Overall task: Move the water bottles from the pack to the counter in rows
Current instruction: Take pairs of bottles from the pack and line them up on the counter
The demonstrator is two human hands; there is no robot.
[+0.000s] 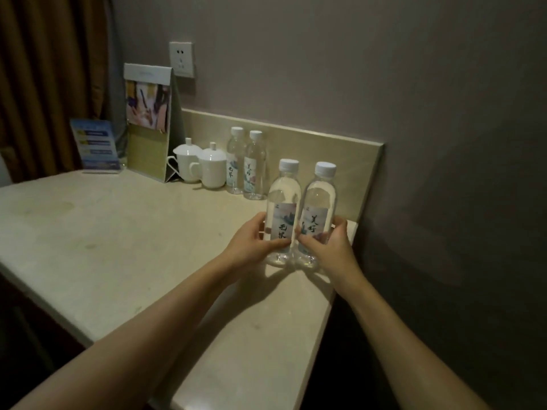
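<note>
Now both hands set a second pair of bottles on the desk (pixel 124 238).
Left hand (pixel 251 242) wraps one bottle (pixel 282 211), right hand (pixel 328 247) the other (pixel 318 214); keep them upright, squared with the pair at 11 o'clock (pixel 247 164).

The worktop (pixel 118 232) is a pale, beige stone slab that runs along the wall, with a low upstand of the same stone at its back and a few faint marks on its bare left part. Near its right end two clear bottles stand upright, touching side by side: the left bottle (pixel 283 211) and the right bottle (pixel 318 214), both white-capped and labelled. Behind them, against the upstand, a second pair of bottles (pixel 246 165) stands the same way. Just left of that pair are two white lidded cups (pixel 201 167), then a tall folded card stand (pixel 148 122), then a small blue sign (pixel 96 146).
</note>
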